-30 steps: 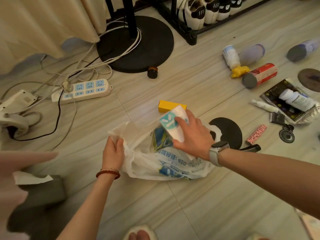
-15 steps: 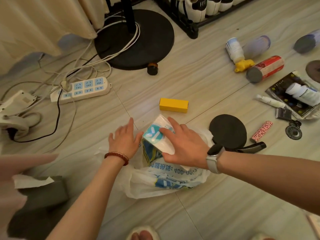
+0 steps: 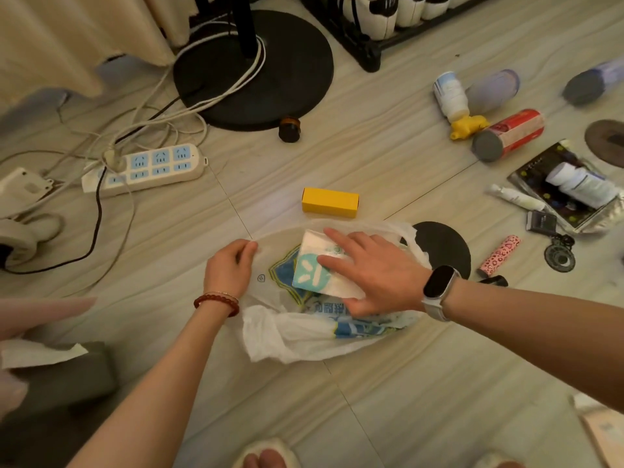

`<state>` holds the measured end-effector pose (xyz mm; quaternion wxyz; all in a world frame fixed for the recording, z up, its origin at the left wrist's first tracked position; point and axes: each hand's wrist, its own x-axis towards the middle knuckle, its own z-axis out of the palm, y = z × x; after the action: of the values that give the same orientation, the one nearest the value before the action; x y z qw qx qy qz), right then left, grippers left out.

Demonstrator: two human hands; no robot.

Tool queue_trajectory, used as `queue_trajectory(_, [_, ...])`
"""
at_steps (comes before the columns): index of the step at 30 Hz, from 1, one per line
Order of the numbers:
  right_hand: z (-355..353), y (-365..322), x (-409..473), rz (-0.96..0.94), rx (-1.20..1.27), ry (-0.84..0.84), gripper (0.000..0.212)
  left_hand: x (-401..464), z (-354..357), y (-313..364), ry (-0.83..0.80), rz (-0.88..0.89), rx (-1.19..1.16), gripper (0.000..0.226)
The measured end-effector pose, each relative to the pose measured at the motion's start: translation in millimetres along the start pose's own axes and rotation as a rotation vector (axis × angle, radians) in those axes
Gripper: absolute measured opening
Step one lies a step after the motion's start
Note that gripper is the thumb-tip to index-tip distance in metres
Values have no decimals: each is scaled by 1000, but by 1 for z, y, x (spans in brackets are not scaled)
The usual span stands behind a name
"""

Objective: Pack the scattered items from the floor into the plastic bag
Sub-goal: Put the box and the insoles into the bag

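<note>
Since a second ago, the white-and-teal packet has gone from above the plastic bag down into its mouth. It lies under the right hand, whose fingers grasp its top and near edge. One left hand pinches the bag's rim, pulling it wide. Beyond the bag sits one yellow box; farther right lie one red can and one pink tube.
</note>
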<state>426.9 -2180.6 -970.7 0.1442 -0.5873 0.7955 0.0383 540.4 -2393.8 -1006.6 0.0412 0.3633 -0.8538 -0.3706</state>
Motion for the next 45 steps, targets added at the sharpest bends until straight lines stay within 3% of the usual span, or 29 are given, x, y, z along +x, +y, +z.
queue_trajectory(4, [4,-6,14,-127,-29,-7,72,7,0,12,13,-47,82,27])
queue_trajectory(8, [1,-8,19,-143,86,4,55,9,-6,18,-8,-121,142,34])
queue_trajectory(11, [-18,9,10,-92,193,256,43,12,-8,42,78,43,207,42])
queue_trajectory(14, [-28,48,-3,219,306,498,38,29,-3,81,77,268,278,44])
queue_trajectory(16, [-19,79,-13,491,305,343,40,48,11,101,-57,382,318,46])
queue_trajectory(18, [-1,104,-27,683,330,-16,43,73,29,112,-233,399,401,52])
queue_trajectory(20, [22,119,-39,795,371,-252,48,96,46,118,-390,367,516,60])
queue_trajectory(24, [48,130,-41,905,431,-263,56,120,76,121,-643,294,639,70])
queue_trajectory(26, [50,132,-38,907,405,-270,51,117,89,120,-686,355,775,70])
queue_trajectory(29, [53,131,-43,931,437,-203,44,106,98,116,-583,542,944,55])
queue_trajectory(33, [57,120,-53,961,569,-15,33,94,83,123,-411,313,507,57])
queue_trajectory(35, [49,114,-56,929,594,97,30,87,65,131,-258,309,351,57])
queue_trajectory(39, [7,99,-58,747,554,267,25,58,18,132,-131,447,286,59])
queue_trajectory(41, [-21,87,-54,613,560,450,25,43,-3,121,-93,456,297,59])
queue_trajectory(43, [-47,74,-42,501,691,645,26,33,-16,105,-48,419,310,57])
queue_trajectory(45, [-65,59,-20,404,900,725,24,28,-25,89,29,292,265,56])
